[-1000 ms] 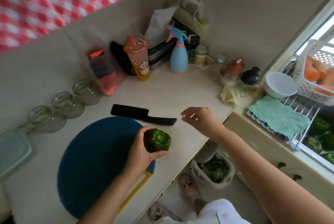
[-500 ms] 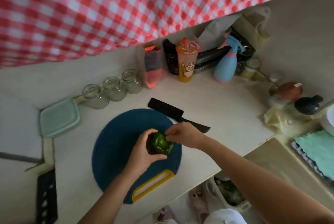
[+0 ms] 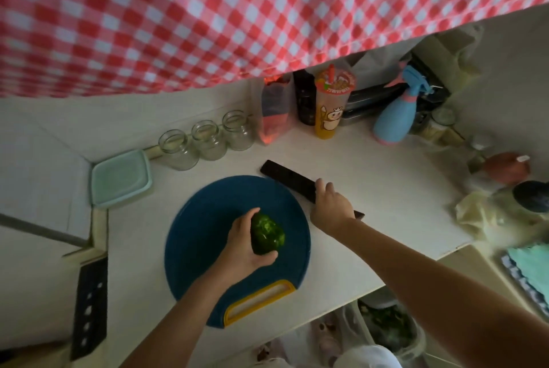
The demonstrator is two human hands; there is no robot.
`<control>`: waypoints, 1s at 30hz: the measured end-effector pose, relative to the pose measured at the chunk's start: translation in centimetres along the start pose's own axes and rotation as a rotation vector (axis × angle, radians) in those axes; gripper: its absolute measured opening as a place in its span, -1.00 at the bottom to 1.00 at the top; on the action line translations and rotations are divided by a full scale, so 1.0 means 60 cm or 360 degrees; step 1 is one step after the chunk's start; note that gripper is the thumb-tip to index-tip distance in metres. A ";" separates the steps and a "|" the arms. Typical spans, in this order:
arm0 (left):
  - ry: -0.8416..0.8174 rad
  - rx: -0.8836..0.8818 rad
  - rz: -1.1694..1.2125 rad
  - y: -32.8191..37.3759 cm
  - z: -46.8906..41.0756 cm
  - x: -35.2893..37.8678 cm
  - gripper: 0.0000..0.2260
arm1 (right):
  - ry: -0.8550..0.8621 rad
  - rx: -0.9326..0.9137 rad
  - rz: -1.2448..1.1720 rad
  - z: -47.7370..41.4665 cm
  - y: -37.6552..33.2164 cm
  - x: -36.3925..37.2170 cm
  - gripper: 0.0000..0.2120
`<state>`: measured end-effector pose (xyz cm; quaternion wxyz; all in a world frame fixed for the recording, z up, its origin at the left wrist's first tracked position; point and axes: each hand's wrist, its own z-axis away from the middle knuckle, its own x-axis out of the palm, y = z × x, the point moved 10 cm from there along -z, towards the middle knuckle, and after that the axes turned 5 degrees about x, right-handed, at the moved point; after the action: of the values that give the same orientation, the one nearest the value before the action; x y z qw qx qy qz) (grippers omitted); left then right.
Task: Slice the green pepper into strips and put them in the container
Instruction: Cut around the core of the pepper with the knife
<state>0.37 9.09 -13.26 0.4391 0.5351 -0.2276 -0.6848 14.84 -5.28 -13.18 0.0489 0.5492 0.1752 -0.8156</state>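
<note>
Gripping the green pepper (image 3: 267, 234) on the blue board (image 3: 202, 237), left hand (image 3: 246, 246); right hand (image 3: 331, 207) grasps the knife (image 3: 288, 180).

I read the setting as a home kitchen. Landmark: round blue cutting board (image 3: 208, 237) on a pale countertop (image 3: 386, 189). Behind it, three empty glass jars (image 3: 208, 140), a cartoon-print cup (image 3: 331, 106) and a blue spray bottle (image 3: 395, 118); above them, red gingham curtain (image 3: 208, 11). Left of the board, a lidded food container (image 3: 120, 179).
</note>
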 end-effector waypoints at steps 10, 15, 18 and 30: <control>0.0237 0.0040 0.0020 0.009 -0.008 0.000 -0.16 | -0.0160 -0.0218 -0.1423 0.075 -0.040 -0.018 -0.67; 0.0135 -0.0124 0.0307 -0.012 0.000 -0.001 -0.23 | -0.0471 -0.0208 -0.1685 0.094 -0.059 0.005 -0.66; -0.0065 -0.0285 0.0936 -0.018 0.009 0.011 -0.29 | -0.0553 -0.0206 -0.1739 0.104 -0.065 0.007 -0.66; -0.0539 -0.0160 0.1552 0.055 0.011 0.043 -0.25 | -0.0768 -0.0153 -0.2028 0.122 -0.088 -0.013 -0.63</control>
<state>0.80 5.10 -11.85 0.6894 0.2269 -0.4851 -0.4877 7.28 -2.93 -8.81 -0.3787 0.1389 0.4846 -0.7762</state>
